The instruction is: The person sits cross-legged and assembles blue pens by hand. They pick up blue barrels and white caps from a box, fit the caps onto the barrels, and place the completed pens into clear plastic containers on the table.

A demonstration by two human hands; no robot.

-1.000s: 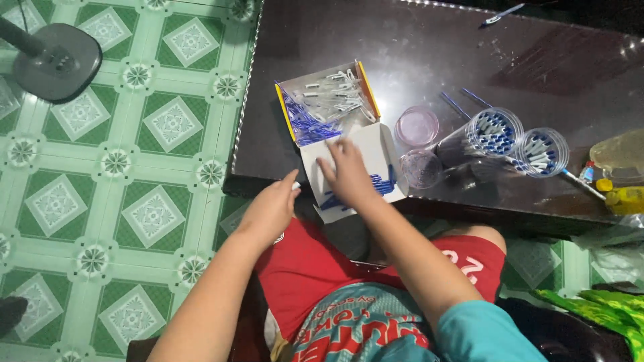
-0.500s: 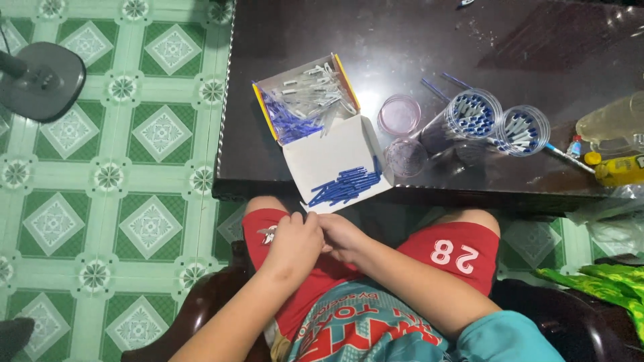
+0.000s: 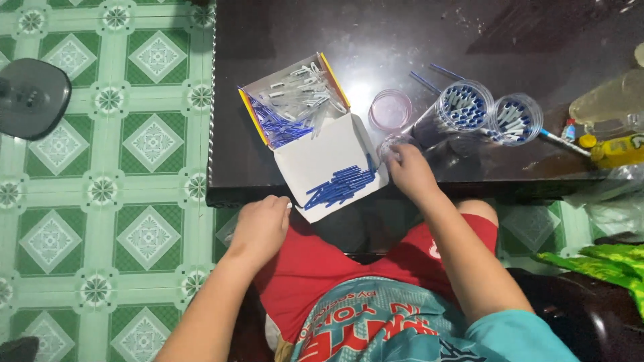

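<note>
An open cardboard box (image 3: 268, 127) with yellow edges lies on the dark table (image 3: 469, 40). It holds clear pen tubes (image 3: 305, 94) and thin blue refills (image 3: 278, 127). On its white flap (image 3: 322, 157) lies a heap of blue pen parts (image 3: 339, 188). My left hand (image 3: 261, 224) rests curled at the table's near edge, just left of the flap. My right hand (image 3: 409, 171) reaches over the edge, its fingertips at a small clear cup (image 3: 394, 142) beside the flap. I cannot see what those fingers hold.
Two tall clear cups of blue pens (image 3: 463, 107) (image 3: 515, 119) and a low pinkish cup (image 3: 391, 109) stand right of the box. A yellow bottle (image 3: 617, 151) sits at the far right. A dark fan base (image 3: 33, 97) stands on the green tiled floor (image 3: 134, 234).
Both hands were together over my lap half a second ago. The right hand has gone up to the clear cup by the flap, and the left hand has come to rest at the table edge.
</note>
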